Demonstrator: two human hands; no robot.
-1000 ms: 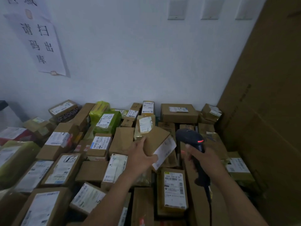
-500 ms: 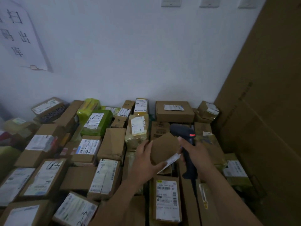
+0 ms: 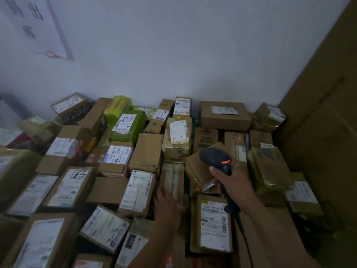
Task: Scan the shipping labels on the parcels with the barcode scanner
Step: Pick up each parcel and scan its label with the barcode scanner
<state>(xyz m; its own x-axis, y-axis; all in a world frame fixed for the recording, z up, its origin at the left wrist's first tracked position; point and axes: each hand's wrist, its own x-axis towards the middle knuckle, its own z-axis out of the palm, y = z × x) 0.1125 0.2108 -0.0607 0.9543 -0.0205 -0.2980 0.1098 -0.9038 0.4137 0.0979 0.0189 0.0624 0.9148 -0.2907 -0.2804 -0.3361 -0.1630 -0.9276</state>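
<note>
My right hand (image 3: pixel 234 187) grips the handle of the black barcode scanner (image 3: pixel 215 157), whose red light glows; its cable runs down past my forearm. Under the scanner head a small brown box (image 3: pixel 197 171) lies tilted on the pile, its white label edge just showing beside my fingers. My left hand (image 3: pixel 168 206), blurred, lies with fingers stretched on a narrow tan parcel (image 3: pixel 172 178) left of that box and holds nothing. A labelled parcel (image 3: pixel 212 223) lies face up just below the scanner hand.
Parcels cover the whole surface up to the white wall: a green bag (image 3: pixel 128 125), a yellow-taped parcel (image 3: pixel 177 139), a large brown box (image 3: pixel 224 115). A tall cardboard sheet (image 3: pixel 324 122) stands at the right. A paper notice (image 3: pixel 36 26) hangs upper left.
My left hand let go of the small brown box, which now lies tilted on the pile, and dropped onto the narrow tan parcel. The scanner hand stayed over the box.
</note>
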